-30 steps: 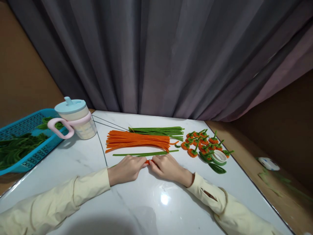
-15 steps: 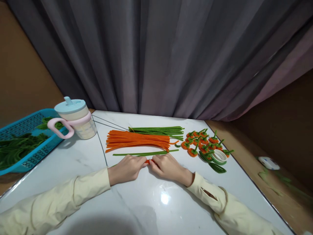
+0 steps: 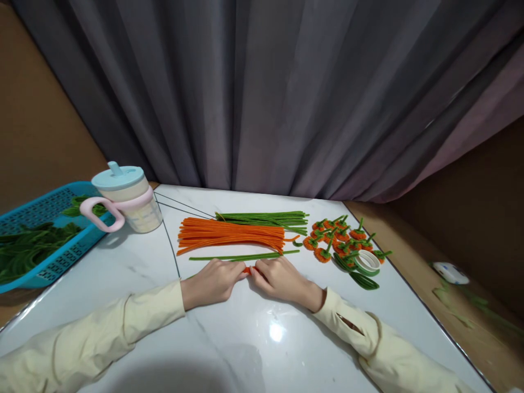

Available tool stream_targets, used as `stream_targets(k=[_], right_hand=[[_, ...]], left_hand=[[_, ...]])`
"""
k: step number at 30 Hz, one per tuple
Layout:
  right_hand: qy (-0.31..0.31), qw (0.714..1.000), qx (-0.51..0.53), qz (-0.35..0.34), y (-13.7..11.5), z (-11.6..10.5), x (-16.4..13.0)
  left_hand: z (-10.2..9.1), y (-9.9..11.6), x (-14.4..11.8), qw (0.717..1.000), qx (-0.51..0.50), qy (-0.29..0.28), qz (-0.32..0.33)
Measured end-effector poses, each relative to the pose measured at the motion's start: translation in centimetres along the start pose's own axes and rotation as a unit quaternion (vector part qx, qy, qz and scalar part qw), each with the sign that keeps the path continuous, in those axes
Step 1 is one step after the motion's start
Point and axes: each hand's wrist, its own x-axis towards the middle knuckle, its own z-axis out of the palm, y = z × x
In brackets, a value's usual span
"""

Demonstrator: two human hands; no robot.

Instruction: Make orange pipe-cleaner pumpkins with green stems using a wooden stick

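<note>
My left hand and my right hand rest on the white marble table, fingertips meeting. Between them they pinch a small orange pipe cleaner piece; most of it is hidden by the fingers. Just beyond the hands lies a pair of green pipe cleaners. Behind that sits a bundle of orange pipe cleaners and a bundle of green ones.
Several small orange pumpkin shapes with green stems lie at the right, beside a roll of white tape. A lidded cup with a pink handle and a blue basket of green pieces stand at the left. A grey curtain hangs behind.
</note>
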Motion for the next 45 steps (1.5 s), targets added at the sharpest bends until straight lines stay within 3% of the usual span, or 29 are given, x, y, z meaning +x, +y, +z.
stream_targets(k=[45], right_hand=[[-0.035,0.999,0.003,0.011,-0.03,-0.21,-0.14]], left_hand=[[0.06,-0.10,-0.03,1.000,0.001,-0.003,0.001]])
